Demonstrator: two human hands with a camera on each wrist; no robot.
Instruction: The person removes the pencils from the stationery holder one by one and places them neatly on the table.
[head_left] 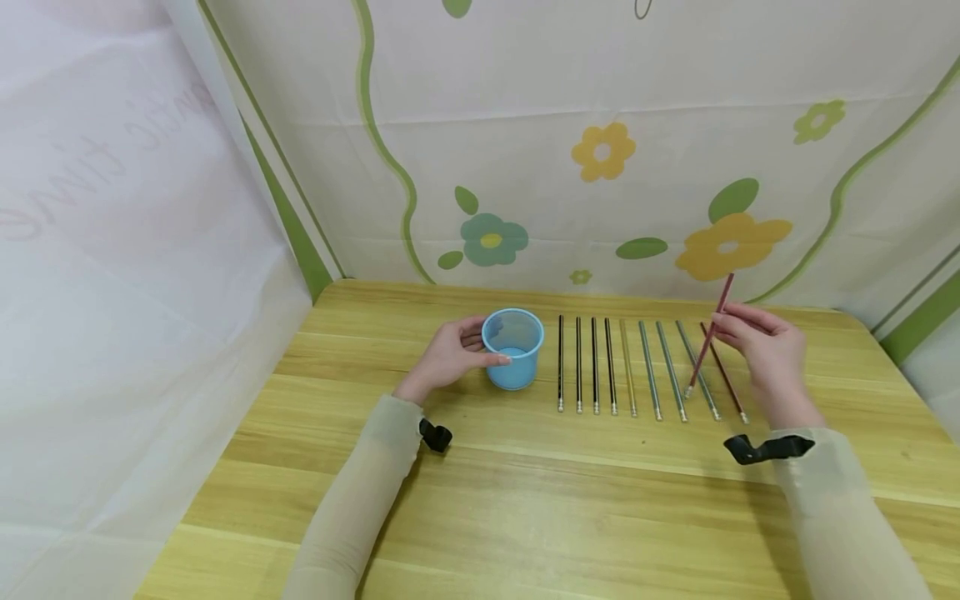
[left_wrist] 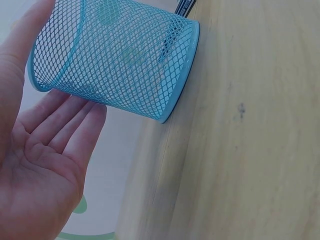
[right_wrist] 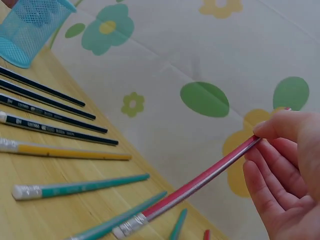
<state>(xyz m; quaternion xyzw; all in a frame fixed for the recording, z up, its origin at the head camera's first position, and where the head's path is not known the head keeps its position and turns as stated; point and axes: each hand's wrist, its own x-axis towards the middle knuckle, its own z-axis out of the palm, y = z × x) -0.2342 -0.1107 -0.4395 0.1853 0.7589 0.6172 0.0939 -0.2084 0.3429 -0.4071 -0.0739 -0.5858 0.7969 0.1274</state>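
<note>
My left hand [head_left: 452,354] holds a light-blue mesh pencil cup [head_left: 513,372] upright on the table, thumb at its near side and fingers behind. The left wrist view shows these fingers against the mesh [left_wrist: 125,60]. My right hand [head_left: 772,362] pinches a red pencil [head_left: 701,360] near its upper end, with the white eraser end tilted down. This pencil is above the row on the table. In that row lie several black pencils [head_left: 578,362], a yellow pencil [head_left: 628,367], teal pencils [head_left: 650,371] and another red pencil [head_left: 723,371].
The wooden table [head_left: 510,508] carries the cup and the pencils. Behind it hangs a white curtain [head_left: 525,158] with printed flowers, and another white cloth [head_left: 135,275] hangs at the left. Black straps [head_left: 772,449] sit on both wrists.
</note>
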